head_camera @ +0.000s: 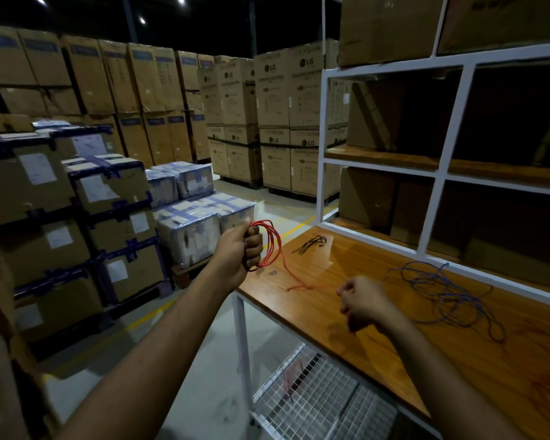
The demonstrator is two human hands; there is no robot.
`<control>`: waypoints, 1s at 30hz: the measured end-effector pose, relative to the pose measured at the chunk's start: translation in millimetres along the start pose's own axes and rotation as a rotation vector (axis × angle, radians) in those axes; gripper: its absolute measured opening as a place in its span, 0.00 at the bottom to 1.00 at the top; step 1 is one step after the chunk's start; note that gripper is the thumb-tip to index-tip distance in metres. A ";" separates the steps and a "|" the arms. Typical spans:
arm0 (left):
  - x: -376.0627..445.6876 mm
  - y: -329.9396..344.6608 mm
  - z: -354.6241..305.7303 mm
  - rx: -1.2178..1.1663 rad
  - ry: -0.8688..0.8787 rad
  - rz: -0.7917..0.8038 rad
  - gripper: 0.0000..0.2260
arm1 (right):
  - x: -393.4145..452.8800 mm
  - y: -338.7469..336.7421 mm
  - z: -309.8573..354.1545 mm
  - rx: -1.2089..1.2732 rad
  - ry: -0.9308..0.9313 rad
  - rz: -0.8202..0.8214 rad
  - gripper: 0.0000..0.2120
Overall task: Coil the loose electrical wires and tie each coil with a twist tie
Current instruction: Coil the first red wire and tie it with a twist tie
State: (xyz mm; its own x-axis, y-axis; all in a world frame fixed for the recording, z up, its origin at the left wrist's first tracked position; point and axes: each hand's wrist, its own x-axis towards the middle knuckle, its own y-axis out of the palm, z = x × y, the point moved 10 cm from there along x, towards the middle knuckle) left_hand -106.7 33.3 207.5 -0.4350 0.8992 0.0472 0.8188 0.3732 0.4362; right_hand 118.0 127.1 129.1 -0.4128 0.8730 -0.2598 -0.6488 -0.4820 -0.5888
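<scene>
My left hand (239, 251) is closed around a coil of red wire (271, 242), held up just past the left end of the wooden table (378, 328). A loose red strand runs from the coil down over the tabletop to my right hand (364, 302), whose fingers pinch it. A tangled blue wire (448, 292) lies loose on the table to the right of that hand. A small bunch of black twist ties (310, 244) rests on the table's far left corner.
A white metal shelf frame (438, 173) with cardboard boxes stands along the table's back. A wire mesh shelf (324, 404) sits under the table. Stacks of wrapped cartons (115, 198) and tall boxes (267, 122) fill the floor to the left.
</scene>
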 end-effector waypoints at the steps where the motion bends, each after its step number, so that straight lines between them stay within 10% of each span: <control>1: 0.3 0.7 0.7 -0.009 -0.006 0.008 0.17 | -0.9 7.2 3.3 -0.127 -0.020 0.014 0.10; 6: -1.5 7.6 6.7 -0.033 -0.052 0.039 0.17 | -6.2 3.5 47.3 -0.403 -0.341 -0.248 0.28; 11: -4.9 21.0 12.8 -0.038 -0.089 0.102 0.18 | -0.3 23.0 78.2 -0.309 -0.517 -0.137 0.34; 15: -5.5 28.0 12.5 -0.088 -0.103 0.140 0.19 | 11.7 61.0 66.7 -0.296 -0.512 0.073 0.16; 20: -3.4 25.8 6.3 -0.147 -0.109 0.146 0.18 | 3.6 75.3 46.5 -0.009 -0.478 0.155 0.05; 27: 3.2 6.9 3.0 -0.307 -0.125 0.075 0.21 | -11.3 71.2 18.8 0.627 -0.365 0.583 0.13; 30: 4.0 3.0 4.2 -0.271 -0.127 0.069 0.21 | 7.9 52.7 -1.6 0.771 -0.276 0.499 0.13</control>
State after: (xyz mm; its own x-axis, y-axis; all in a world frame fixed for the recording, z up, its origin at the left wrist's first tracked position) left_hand -104.4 39.0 205.2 -0.3173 0.9481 -0.0202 0.7079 0.2510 0.6602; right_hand 81.5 108.7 94.8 -0.8275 0.5531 -0.0965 -0.5591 -0.7958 0.2325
